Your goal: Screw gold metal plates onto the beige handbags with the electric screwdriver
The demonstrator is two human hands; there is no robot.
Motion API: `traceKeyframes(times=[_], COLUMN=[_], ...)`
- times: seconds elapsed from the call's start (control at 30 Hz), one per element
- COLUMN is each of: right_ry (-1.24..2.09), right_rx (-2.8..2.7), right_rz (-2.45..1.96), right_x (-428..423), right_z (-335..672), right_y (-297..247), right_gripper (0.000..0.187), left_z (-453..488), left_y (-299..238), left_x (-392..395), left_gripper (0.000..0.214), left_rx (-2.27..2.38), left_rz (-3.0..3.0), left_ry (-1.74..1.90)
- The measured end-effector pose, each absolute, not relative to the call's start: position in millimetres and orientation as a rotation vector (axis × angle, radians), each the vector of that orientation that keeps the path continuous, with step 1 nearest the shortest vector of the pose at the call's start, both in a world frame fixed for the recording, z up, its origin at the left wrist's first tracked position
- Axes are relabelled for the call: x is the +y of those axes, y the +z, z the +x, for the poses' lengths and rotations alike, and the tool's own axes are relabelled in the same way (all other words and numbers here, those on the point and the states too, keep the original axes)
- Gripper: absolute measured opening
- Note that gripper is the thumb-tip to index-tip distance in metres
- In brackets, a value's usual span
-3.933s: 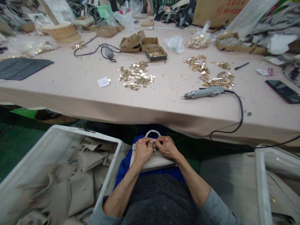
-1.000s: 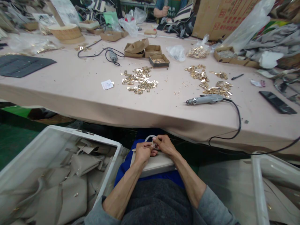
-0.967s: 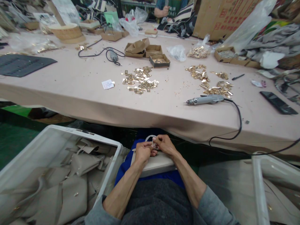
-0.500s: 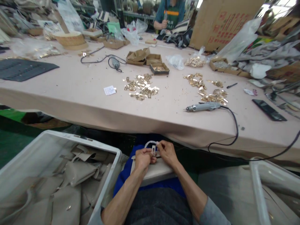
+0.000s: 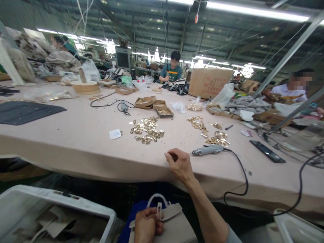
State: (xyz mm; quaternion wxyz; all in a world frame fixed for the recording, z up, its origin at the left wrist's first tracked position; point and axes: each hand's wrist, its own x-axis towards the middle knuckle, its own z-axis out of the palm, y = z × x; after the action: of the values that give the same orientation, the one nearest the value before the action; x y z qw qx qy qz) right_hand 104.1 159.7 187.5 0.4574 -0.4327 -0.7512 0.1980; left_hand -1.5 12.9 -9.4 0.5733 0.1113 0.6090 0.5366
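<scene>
A small beige handbag with a white handle lies on my lap at the bottom of the view. My left hand is closed on the bag's front strap tab, pinching it upright. My right hand is raised over the near edge of the pink table, fingers curled with the thumb against them; what they hold, if anything, is hidden. It hovers just left of the grey electric screwdriver, apart from it. A scatter of gold metal fittings lies farther in on the table.
A second heap of gold fittings lies past the screwdriver, whose black cord drops over the edge. A white bin of beige pieces stands at my left. Small cardboard boxes, a black phone and a dark mat lie on the table. Other people work at the far side.
My right hand has left the bag and risen to the table edge near the screwdriver. The left hand stays on the strap tab. My view has tilted up to show the workshop.
</scene>
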Motion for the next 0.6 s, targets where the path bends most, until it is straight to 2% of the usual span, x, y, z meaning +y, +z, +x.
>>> traceKeyframes(times=[0.2,0.37,0.6], right_ry=[0.399,0.285,0.301], right_rx=[-1.994,-2.100,-2.168], right_rz=[-1.112,-1.253,-1.285], right_x=[211,231,235], right_z=[41,-2,-7], right_y=[184,181,172], right_gripper=[0.008,0.008,0.014], left_z=[-3,-6,-7], left_y=[-5,0,-2], left_x=[12,12,16], left_gripper=[0.017,0.013,0.019], left_rx=[1.435,1.426,1.415], left_rz=[0.296,0.282,0.231], left_ry=[1.260,1.242,1.258])
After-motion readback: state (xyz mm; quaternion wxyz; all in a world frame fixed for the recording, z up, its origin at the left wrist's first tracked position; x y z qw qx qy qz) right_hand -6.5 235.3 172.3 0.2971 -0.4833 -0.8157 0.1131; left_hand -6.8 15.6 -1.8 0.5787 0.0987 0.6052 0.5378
